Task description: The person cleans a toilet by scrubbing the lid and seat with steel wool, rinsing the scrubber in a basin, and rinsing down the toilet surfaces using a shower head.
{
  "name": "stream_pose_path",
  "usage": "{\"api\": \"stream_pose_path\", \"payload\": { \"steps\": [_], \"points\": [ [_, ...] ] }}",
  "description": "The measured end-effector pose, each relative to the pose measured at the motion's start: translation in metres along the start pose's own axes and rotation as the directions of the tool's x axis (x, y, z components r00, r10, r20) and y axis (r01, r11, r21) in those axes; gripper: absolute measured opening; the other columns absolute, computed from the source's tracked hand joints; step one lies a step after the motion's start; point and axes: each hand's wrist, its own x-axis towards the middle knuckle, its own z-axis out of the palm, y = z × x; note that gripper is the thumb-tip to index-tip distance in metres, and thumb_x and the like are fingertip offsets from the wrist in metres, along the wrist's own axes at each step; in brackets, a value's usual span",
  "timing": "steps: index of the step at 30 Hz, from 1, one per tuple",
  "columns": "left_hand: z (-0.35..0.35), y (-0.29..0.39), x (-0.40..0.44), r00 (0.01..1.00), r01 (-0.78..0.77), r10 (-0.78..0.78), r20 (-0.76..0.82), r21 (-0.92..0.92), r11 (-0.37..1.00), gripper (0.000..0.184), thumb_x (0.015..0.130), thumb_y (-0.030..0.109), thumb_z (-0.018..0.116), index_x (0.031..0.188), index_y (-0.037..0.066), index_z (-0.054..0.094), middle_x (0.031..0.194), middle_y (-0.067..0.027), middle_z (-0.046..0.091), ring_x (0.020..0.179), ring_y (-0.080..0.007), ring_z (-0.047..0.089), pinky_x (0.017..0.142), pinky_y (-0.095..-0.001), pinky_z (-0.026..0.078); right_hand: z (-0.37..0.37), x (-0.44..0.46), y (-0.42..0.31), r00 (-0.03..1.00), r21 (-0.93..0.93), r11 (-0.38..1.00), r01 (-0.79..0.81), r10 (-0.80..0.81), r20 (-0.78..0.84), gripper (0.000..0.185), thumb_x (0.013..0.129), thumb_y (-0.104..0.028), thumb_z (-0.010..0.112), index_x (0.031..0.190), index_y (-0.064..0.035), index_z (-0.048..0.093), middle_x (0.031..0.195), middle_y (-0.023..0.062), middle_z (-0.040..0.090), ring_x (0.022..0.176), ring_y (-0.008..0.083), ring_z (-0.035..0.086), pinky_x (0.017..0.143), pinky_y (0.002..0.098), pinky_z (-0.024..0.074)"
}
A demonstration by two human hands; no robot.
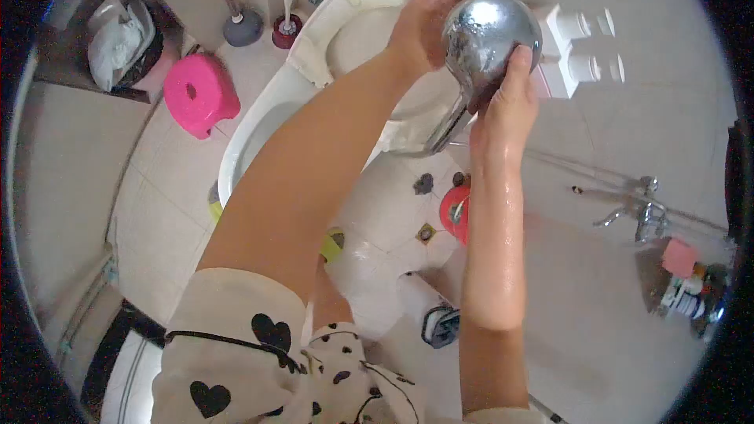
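Observation:
A shiny metal water ladle is tilted with its rounded underside toward me, and its handle points down and to the left. My right hand grips the bowl from below, the thumb pressed on the metal and the other fingers hidden behind. Against the bowl's left side is my left hand, its fingers curled around the far edge and partly out of sight. Both hands are over the right edge of a white washing machine with a round lid area. My right forearm looks wet.
A pink stool and a plunger stand on the tiled floor at the left. Below the hands are a red basin and a floor drain. On the right wall are a tap and white holders.

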Motion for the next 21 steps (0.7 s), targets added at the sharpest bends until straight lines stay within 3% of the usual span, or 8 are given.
{"api": "stream_pose_path", "payload": {
  "steps": [1, 4, 6, 10, 15, 18, 21],
  "points": [
    [0.001, -0.004, -0.004, 0.999, 0.054, -0.054, 0.003, -0.134, 0.989, 0.052, 0.072, 0.024, 0.06, 0.121, 0.011, 0.046, 0.126, -0.0075, 0.044, 0.123, -0.0205, 0.034, 0.108, -0.0345, 0.016, 0.006, 0.002, 0.001, 1.0, -0.004, 1.0, 0.006, -0.006, 0.009, 0.046, 0.089, -0.034, 0.054, 0.112, 0.0058, 0.051, 0.103, 0.0098, 0.058, 0.092, 0.017, 0.055, 0.083, 0.0283, 0.043],
    [-0.005, -0.009, -0.014, 0.999, 0.05, -0.049, 0.009, -0.048, 0.998, 0.059, 0.074, 0.026, 0.063, 0.126, 0.008, 0.042, 0.132, -0.0084, 0.04, 0.126, -0.0224, 0.033, 0.108, -0.0341, 0.019, 0.016, 0.006, 0.005, 1.0, 0.005, 1.0, 0.007, -0.007, 0.018, 0.047, 0.088, -0.034, 0.055, 0.113, 0.0054, 0.051, 0.105, 0.0098, 0.058, 0.094, 0.0174, 0.055, 0.085, 0.0289, 0.0424],
    [-0.01, -0.01, -0.019, 0.992, 0.026, -0.033, 0.122, 0.058, 0.998, 0.054, 0.077, 0.025, 0.053, 0.127, 0.008, 0.043, 0.139, -0.0098, 0.032, 0.131, -0.0275, 0.024, 0.109, -0.0388, 0.018, 0.022, 0.007, 0.005, 0.999, 0.009, 1.0, -0.017, 0.016, 0.05, 0.047, 0.088, -0.034, 0.055, 0.113, 0.0053, 0.05, 0.106, 0.0099, 0.057, 0.096, 0.0179, 0.054, 0.086, 0.0296, 0.042],
    [-0.008, -0.017, -0.031, 0.999, 0.031, -0.032, -0.018, -0.029, 0.999, 0.058, 0.071, 0.021, 0.06, 0.124, 0.003, 0.044, 0.135, -0.0151, 0.036, 0.126, -0.0317, 0.032, 0.104, -0.0421, 0.028, 0.029, 0.015, 0.015, 0.998, -0.066, 0.997, -0.034, 0.037, 0.056, 0.056, 0.086, -0.047, 0.053, 0.113, 0.0024, 0.049, 0.104, 0.0094, 0.056, 0.092, 0.0165, 0.055, 0.074, 0.0298, 0.0459],
    [-0.007, -0.019, -0.048, 0.978, 0.209, -0.208, -0.033, 0.016, 0.978, 0.057, 0.07, 0.019, 0.062, 0.121, 0.0, 0.045, 0.131, -0.0204, 0.038, 0.123, -0.0375, 0.034, 0.101, -0.0478, 0.031, 0.036, 0.02, 0.019, 0.997, -0.054, 0.998, 0.023, -0.019, 0.079, 0.053, 0.086, -0.047, 0.053, 0.109, 0.0015, 0.052, 0.1, 0.0082, 0.058, 0.089, 0.0151, 0.056, 0.069, 0.0286, 0.046],
    [-0.01, -0.028, -0.052, 0.988, 0.125, -0.145, 0.054, 0.273, 0.954, 0.06, 0.071, 0.017, 0.061, 0.123, -0.004, 0.042, 0.131, -0.0233, 0.037, 0.122, -0.0403, 0.034, 0.1, -0.0499, 0.03, 0.039, 0.022, 0.016, 0.992, -0.096, 0.995, -0.013, 0.024, 0.124, 0.054, 0.086, -0.047, 0.052, 0.109, 0.0012, 0.052, 0.101, 0.0078, 0.058, 0.09, 0.0153, 0.056, 0.07, 0.0288, 0.0461],
    [-0.014, -0.038, -0.058, 0.967, 0.254, -0.252, -0.047, 0.298, 0.92, 0.062, 0.071, 0.015, 0.06, 0.124, -0.009, 0.038, 0.131, -0.0263, 0.035, 0.122, -0.0412, 0.033, 0.101, -0.0478, 0.029, 0.045, 0.021, 0.018, 0.984, -0.134, 0.991, 0.023, 0.001, 0.178, 0.054, 0.087, -0.048, 0.051, 0.109, 0.0011, 0.052, 0.102, 0.0077, 0.057, 0.09, 0.0152, 0.055, 0.071, 0.0282, 0.0459]
  ]
}}
